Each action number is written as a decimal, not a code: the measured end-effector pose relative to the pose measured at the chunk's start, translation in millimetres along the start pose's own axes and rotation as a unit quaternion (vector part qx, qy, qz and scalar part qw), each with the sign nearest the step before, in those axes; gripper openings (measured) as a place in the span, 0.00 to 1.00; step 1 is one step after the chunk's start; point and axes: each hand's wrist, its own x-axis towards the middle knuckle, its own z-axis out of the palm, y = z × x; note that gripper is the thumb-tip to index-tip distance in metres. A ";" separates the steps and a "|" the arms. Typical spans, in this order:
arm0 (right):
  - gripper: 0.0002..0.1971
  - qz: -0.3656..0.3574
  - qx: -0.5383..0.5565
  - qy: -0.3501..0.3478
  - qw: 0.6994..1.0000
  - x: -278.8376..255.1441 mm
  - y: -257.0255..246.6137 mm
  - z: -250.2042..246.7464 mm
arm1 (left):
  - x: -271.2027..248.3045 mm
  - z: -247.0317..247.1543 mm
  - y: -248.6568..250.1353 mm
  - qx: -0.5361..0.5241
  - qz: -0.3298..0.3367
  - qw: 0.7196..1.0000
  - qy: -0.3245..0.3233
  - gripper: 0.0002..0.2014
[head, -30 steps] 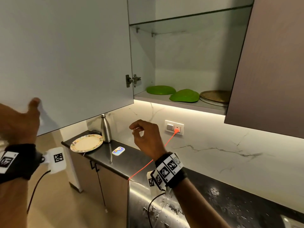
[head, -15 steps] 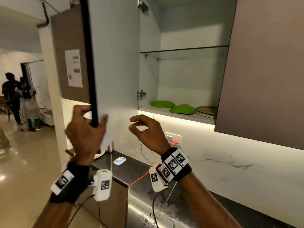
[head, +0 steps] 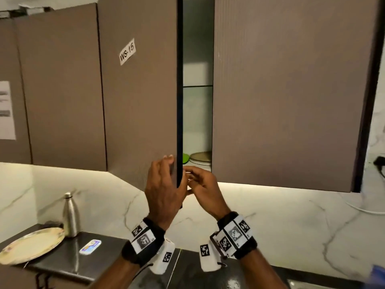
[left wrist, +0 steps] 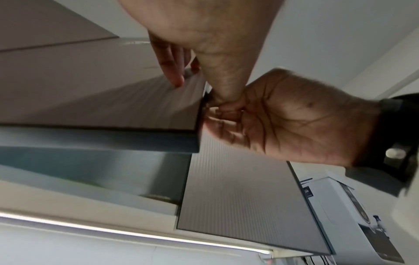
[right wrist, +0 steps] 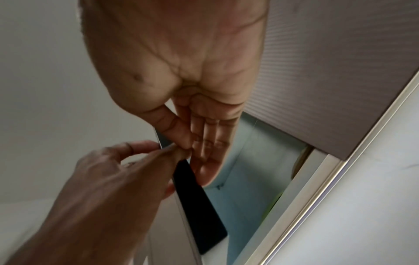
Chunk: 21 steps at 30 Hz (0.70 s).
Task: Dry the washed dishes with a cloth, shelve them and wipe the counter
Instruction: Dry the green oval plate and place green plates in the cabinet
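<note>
- left hand [head: 164, 192] pinches door [head: 141, 105] edge, fingers in front, thumb behind;
- right hand [head: 203, 185] beside it, fingers loosely bent, holding nothing;
- plates [head: 201, 157] inside, past the door; one plate [head: 31, 245] on counter [head: 68, 265] by bottle [head: 70, 215]

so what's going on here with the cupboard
A person's left hand grips the free edge of the cupboard door, which stands ajar by a narrow gap. The right hand is beside that edge, holding nothing visible. Through the gap a green dish and a tan plate sit inside at the bottom. One patterned plate lies on the counter.
</note>
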 end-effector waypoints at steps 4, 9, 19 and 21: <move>0.16 -0.006 -0.089 0.051 0.995 9.2 16.4 -24.9 | -4.9 31.2 -13.5 -0.019 0.069 0.996 -0.062 0.36; 0.25 -0.165 -0.276 0.179 0.930 19.3 41.6 -27.5 | -1.4 61.2 -33.6 -0.008 0.152 0.984 -0.096 0.30; 0.48 -0.180 -0.680 0.021 0.711 50.9 79.2 -24.2 | 23.8 109.9 -116.7 -0.011 0.148 0.975 -0.163 0.45; 0.48 -0.154 -0.707 0.022 0.690 57.9 84.9 -25.4 | 32.1 119.3 -126.0 -0.011 0.096 0.981 -0.168 0.52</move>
